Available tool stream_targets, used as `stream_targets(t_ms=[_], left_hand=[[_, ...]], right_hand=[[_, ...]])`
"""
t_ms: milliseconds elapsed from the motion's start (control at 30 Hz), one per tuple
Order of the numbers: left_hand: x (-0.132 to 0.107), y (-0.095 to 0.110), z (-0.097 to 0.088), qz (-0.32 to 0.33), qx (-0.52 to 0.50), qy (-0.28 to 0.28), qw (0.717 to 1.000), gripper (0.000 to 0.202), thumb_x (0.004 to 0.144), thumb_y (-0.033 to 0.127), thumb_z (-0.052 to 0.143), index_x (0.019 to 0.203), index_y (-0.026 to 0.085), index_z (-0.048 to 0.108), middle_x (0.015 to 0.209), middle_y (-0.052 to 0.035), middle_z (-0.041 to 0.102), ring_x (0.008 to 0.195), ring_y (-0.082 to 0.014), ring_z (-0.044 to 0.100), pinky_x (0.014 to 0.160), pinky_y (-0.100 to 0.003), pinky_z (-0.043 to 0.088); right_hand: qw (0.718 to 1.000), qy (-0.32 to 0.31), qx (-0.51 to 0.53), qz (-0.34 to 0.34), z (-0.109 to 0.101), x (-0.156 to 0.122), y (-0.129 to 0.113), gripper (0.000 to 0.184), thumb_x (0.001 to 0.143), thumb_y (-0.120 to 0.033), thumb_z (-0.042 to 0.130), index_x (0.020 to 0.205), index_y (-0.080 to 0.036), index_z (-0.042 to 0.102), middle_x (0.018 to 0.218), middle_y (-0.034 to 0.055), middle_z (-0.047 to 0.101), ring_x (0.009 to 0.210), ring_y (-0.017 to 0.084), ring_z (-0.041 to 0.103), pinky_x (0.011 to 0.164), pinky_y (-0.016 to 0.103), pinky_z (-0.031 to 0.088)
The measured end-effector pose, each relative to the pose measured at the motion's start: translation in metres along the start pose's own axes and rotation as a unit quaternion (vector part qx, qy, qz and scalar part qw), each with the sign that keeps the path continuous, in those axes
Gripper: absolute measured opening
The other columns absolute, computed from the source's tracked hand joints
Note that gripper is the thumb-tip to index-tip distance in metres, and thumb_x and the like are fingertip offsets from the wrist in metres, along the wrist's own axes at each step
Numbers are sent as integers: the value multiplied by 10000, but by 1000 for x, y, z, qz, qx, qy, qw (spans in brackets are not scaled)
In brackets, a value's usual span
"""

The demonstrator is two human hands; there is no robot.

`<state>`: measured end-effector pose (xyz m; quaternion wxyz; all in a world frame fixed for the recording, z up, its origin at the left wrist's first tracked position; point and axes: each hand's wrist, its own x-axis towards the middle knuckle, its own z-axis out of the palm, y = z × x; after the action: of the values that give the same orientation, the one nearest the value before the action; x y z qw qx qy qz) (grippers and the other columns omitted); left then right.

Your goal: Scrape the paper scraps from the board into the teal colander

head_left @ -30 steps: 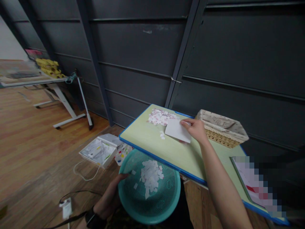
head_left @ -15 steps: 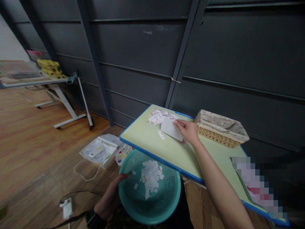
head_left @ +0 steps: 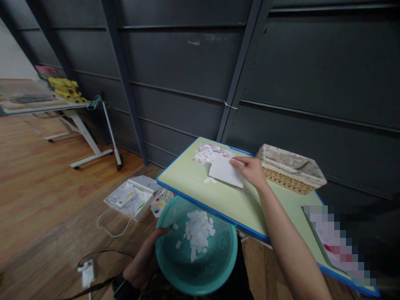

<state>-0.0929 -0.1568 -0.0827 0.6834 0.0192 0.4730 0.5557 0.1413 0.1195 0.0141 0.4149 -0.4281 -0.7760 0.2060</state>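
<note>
My right hand [head_left: 250, 170] pinches a sheet of white card [head_left: 225, 171] just above the pale green tabletop. Behind the card lies a heap of torn paper scraps [head_left: 208, 152], and a few more white scraps [head_left: 210, 180] peek out at its lower left edge. With the thumb over the rim, my left hand [head_left: 150, 250] grips a turquoise plastic basket [head_left: 218, 273] below the table's front edge. Inside the basket sits a pile of white paper pieces [head_left: 199, 233], with a couple of loose ones beside it.
A cloth-lined wicker basket [head_left: 290, 179] stands on the blue-edged table [head_left: 184, 183]. A blurred-out item [head_left: 334, 246] lies at its right end. On the floor at left are an open white box [head_left: 129, 198] with a cable and a white adapter [head_left: 87, 273]. A dark panelled wall [head_left: 181, 62] rises behind.
My right hand has shifted slightly to the right and down with the white card, which now covers part of the small scraps. My left hand and the turquoise basket stay put.
</note>
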Motion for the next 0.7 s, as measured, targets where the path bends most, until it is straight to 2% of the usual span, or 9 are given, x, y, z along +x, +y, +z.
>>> stream_targets(t_ms=[100, 200, 333, 500, 633, 700], left_hand=[[2, 0, -1, -9, -3, 11, 1000, 640, 836, 220, 661, 1424, 76, 454, 968, -125, 835, 916, -295, 782, 906, -409, 589], [3, 1, -1, -24, -16, 12, 1000, 652, 835, 218, 663, 1439, 99, 447, 990, -116, 833, 941, -291, 778, 922, -407, 583], [4, 0, -1, -7, -22, 4, 1000, 678, 839, 196, 651, 1467, 103, 412, 969, -106, 837, 909, -283, 784, 875, -393, 595], [5, -2, -1, 0, -18, -9, 1000, 655, 857, 222, 639, 1455, 71, 416, 930, -113, 838, 864, -282, 788, 831, -392, 603], [5, -3, -2, 8, -15, 8, 1000, 672, 856, 207, 645, 1477, 140, 397, 931, -73, 842, 835, -254, 792, 810, -367, 606], [6, -3, -3, 1, -15, 8, 1000, 674, 857, 206, 644, 1471, 92, 392, 908, -91, 841, 828, -257, 791, 822, -368, 603]], right_hand=[[1000, 1, -17, 2, -1, 0, -1, 335, 798, -441, 650, 889, -166, 819, 939, 125, 785, 831, 302, 720, 740, 385, 520], [1000, -28, -9, 3, 0, -2, -5, 323, 779, -437, 664, 867, -168, 820, 915, 117, 787, 818, 297, 718, 736, 379, 523], [999, -27, 16, 8, -6, -1, -6, 346, 759, -455, 672, 862, -160, 820, 898, 118, 787, 806, 288, 714, 712, 363, 523], [999, -42, -21, 11, -19, 3, 1, 323, 747, -437, 667, 829, -165, 821, 866, 116, 787, 769, 282, 709, 699, 361, 514], [998, -46, -44, 14, -24, 4, 3, 329, 753, -437, 658, 840, -165, 820, 858, 112, 787, 761, 277, 705, 678, 353, 507], [998, -45, -48, 15, -23, 4, 3, 328, 754, -436, 655, 842, -166, 818, 869, 113, 787, 772, 278, 706, 680, 353, 504]])
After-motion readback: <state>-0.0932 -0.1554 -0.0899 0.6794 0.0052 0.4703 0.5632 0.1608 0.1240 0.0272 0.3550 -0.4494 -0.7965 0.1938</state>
